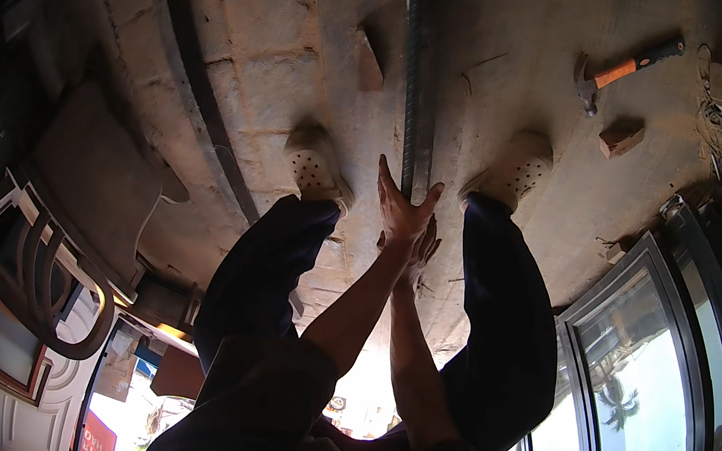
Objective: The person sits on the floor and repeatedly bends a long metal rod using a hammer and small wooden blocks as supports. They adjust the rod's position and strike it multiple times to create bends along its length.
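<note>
My left hand [403, 216] is in the middle, thumb and fingers spread wide in a V, with nothing seen in its grasp. Just below and partly behind it is my right hand [418, 258], its visible fingers apart; the left hand and wrist hide part of it. A long dark ribbed metal bar [412, 56] lies on the floor and runs from the far edge down to my left hand. The bar's near end falls between that hand's thumb and fingers; whether they touch it I cannot tell.
My feet in beige clogs [317, 174] stand either side of the bar. A claw hammer [624, 71] and a brick piece [622, 137] lie far right; another brick fragment [370, 61] lies left of the bar. Dark-framed glass panels [639, 361] stand right, a chair [46, 272] left.
</note>
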Demonstrator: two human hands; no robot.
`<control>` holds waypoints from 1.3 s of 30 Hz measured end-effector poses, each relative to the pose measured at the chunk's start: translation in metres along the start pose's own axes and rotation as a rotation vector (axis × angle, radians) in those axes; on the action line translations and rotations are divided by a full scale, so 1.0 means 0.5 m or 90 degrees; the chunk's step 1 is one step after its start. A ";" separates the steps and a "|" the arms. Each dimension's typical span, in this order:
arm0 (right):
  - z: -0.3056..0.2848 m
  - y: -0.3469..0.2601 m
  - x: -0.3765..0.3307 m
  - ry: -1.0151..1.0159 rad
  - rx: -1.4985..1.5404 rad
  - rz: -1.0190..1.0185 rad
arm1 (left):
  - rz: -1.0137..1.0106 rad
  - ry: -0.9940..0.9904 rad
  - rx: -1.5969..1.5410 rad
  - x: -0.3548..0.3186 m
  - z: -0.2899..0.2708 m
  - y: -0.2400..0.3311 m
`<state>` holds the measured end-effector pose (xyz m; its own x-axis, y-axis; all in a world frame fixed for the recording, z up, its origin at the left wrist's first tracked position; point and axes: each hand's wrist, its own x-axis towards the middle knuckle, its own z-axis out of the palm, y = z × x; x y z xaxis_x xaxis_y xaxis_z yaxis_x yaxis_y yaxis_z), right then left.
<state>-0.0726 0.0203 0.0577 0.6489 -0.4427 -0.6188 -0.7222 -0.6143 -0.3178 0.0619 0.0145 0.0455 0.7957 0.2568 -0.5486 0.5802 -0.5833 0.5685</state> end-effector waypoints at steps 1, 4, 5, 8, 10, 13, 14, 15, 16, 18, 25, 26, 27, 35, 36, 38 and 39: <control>0.006 0.006 0.003 0.003 0.006 -0.006 | -0.002 0.001 0.007 -0.002 0.009 -0.015; 0.012 0.021 0.027 0.029 0.003 -0.026 | 0.010 0.002 -0.011 0.003 0.032 -0.023; 0.015 0.033 0.036 0.036 0.003 -0.032 | 0.029 0.010 -0.001 0.007 0.042 -0.021; 0.031 0.049 0.039 0.047 -0.002 -0.049 | -0.029 0.000 -0.031 0.005 0.047 -0.018; 0.040 0.055 0.044 0.049 -0.004 -0.061 | -0.019 0.005 -0.016 0.012 0.049 -0.018; 0.059 0.064 0.052 0.055 -0.009 -0.077 | -0.007 0.023 -0.008 0.018 0.058 -0.029; 0.068 0.067 0.054 0.058 -0.010 -0.083 | -0.004 0.034 -0.007 0.022 0.063 -0.032; 0.082 0.072 0.066 0.065 -0.009 -0.093 | -0.023 0.025 -0.024 0.025 0.065 -0.034; 0.091 0.076 0.060 0.067 -0.008 -0.096 | -0.044 0.014 -0.041 0.022 0.059 -0.038; 0.097 0.085 0.026 0.059 -0.007 -0.095 | -0.043 0.014 -0.036 0.029 0.053 -0.041; 0.119 0.108 0.074 0.071 -0.001 -0.117 | -0.015 0.050 0.018 0.014 0.079 -0.065; 0.130 0.098 0.085 0.069 0.009 -0.108 | -0.034 0.031 0.008 0.028 0.074 -0.070; 0.126 0.098 0.078 0.064 0.015 -0.102 | -0.052 0.013 -0.002 0.040 0.072 -0.072; 0.140 0.102 0.088 0.044 0.064 -0.068 | -0.070 0.041 0.040 0.047 0.090 -0.076; 0.139 0.100 0.082 0.035 0.078 -0.053 | -0.075 0.041 0.044 0.046 0.088 -0.080; 0.137 0.106 0.087 0.009 0.114 -0.008 | -0.054 0.064 0.064 0.044 0.096 -0.078; 0.135 0.111 0.089 0.001 0.124 0.007 | -0.027 0.088 0.079 0.041 0.106 -0.071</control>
<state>-0.0999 0.0108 -0.0359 0.6406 -0.4505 -0.6218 -0.7622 -0.4716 -0.4435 0.0483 -0.0006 -0.0185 0.7919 0.3817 -0.4766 0.5950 -0.6576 0.4621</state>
